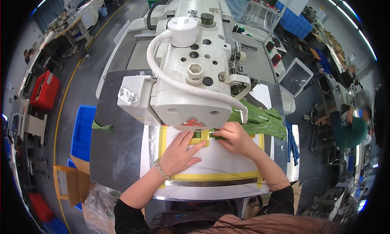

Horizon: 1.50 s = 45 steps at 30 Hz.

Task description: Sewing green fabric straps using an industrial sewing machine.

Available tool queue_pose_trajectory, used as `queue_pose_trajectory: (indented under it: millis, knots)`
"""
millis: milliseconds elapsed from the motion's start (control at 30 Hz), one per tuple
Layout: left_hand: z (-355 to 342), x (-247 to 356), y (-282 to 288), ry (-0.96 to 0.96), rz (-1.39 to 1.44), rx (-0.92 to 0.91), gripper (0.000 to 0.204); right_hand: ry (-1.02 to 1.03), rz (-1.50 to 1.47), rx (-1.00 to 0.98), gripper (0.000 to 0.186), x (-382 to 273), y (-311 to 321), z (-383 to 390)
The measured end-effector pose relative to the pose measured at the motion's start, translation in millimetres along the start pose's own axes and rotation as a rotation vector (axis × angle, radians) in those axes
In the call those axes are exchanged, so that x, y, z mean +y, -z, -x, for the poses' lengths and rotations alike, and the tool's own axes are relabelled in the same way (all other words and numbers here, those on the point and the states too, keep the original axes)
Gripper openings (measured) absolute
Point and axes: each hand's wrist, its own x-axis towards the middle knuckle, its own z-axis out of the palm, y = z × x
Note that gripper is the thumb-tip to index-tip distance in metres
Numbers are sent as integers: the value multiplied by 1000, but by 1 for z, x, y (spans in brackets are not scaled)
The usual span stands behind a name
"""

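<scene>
My left hand (178,153) lies flat with its fingers spread on a white work plate (223,163) edged with yellow tape. Its fingertips touch a small yellow frame-like piece (206,143) below the sewing machine's head. From the right, my right hand (239,141) pinches a short green strap (214,135) by that yellow piece; its fingertips are partly hidden. The white head of the sewing machine (191,106) overhangs both hands and hides its needle area. Behind my right hand lies a bundle of long green straps (264,122).
Blue straps (291,144) hang at the table's right side. A control screen (295,77) stands right of the machine. On the left are a blue bin (84,130), a cardboard box (73,181) and a clear plastic bag (99,205). A person in green (352,130) sits far right.
</scene>
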Motion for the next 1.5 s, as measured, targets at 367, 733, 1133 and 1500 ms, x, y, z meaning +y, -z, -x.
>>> queue_pose_trajectory:
  millis: [367,733,1133,1500]
  knots:
    - [1,3,-4,75,56,-49,60,-4,90,43,32,1,-18,13]
    - [-2,4,3,69,86,-43,63,-116,-2,56,23,10,-30,23]
    - [4,4,-2,127,60,-137,58,-19,85,100,27,-2,-20,16]
    - [1,6,0,209,233,-233,44,-203,-135,60,37,5,-32,25]
